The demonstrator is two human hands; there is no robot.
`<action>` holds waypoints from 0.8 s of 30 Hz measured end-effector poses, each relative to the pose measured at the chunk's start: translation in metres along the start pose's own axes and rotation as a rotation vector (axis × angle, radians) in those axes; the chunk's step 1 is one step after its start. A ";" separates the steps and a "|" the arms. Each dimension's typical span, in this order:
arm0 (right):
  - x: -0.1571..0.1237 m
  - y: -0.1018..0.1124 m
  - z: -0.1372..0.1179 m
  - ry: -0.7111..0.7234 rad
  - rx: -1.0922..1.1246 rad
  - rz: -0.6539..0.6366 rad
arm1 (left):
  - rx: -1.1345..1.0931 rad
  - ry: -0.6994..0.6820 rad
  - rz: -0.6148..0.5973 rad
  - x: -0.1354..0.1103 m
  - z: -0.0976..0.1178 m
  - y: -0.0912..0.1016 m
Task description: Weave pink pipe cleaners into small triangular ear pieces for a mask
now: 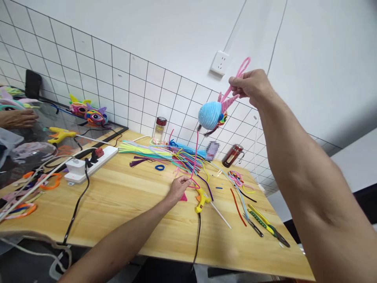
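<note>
High in front of the wall, my right hand (250, 84) pinches the pink pipe-cleaner loop (244, 67) of a craft figure. Its round body (209, 115) is light blue and wound in ridges, with pink horn-like pieces and a multicoloured part at one side. Lower down, over the table, the fingers of my left hand (176, 189) are closed on a bent hot-pink pipe cleaner (196, 153) that stands up from them. Beside this hand lies a yellow glue gun (202, 200). A small pink piece (184, 197) shows just below the fingers.
Bundled pipe cleaners (147, 150) cover the table's back, near a glass bottle (159, 130) and a red flask (232, 155). Pliers (269, 226) and scissors (253, 225) lie right. A power strip (91, 165) sits left, near another person's hand (19, 120).
</note>
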State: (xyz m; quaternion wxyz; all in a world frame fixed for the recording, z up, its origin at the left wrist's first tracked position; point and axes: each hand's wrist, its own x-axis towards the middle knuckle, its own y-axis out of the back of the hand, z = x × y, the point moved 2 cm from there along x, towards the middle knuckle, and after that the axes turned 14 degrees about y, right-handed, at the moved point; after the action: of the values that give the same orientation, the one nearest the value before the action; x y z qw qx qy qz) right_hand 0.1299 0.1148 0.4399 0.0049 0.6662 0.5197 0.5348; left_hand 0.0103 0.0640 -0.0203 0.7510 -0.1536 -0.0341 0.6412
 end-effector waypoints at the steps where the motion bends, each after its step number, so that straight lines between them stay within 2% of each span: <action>1: 0.000 0.000 -0.001 0.011 -0.029 0.005 | 0.001 -0.004 -0.005 -0.001 0.001 0.000; 5: -0.001 0.002 -0.008 0.030 -0.168 0.008 | 0.003 -0.016 -0.013 -0.005 0.005 0.000; 17: -0.005 0.028 -0.011 -0.083 -0.417 0.038 | 0.005 -0.020 -0.001 -0.006 0.008 -0.001; 21: -0.011 0.030 -0.019 -0.116 -0.437 0.058 | 0.013 -0.023 0.004 -0.006 0.008 -0.002; 24: -0.014 0.032 -0.015 -0.102 -0.427 0.046 | 0.015 -0.025 0.008 -0.006 0.007 -0.002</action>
State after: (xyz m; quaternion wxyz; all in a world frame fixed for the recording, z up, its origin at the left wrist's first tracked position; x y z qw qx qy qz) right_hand 0.1425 0.0823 0.4540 0.1600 0.6878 0.3784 0.5985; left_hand 0.0092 0.0592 -0.0121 0.7492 -0.1402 -0.0381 0.6463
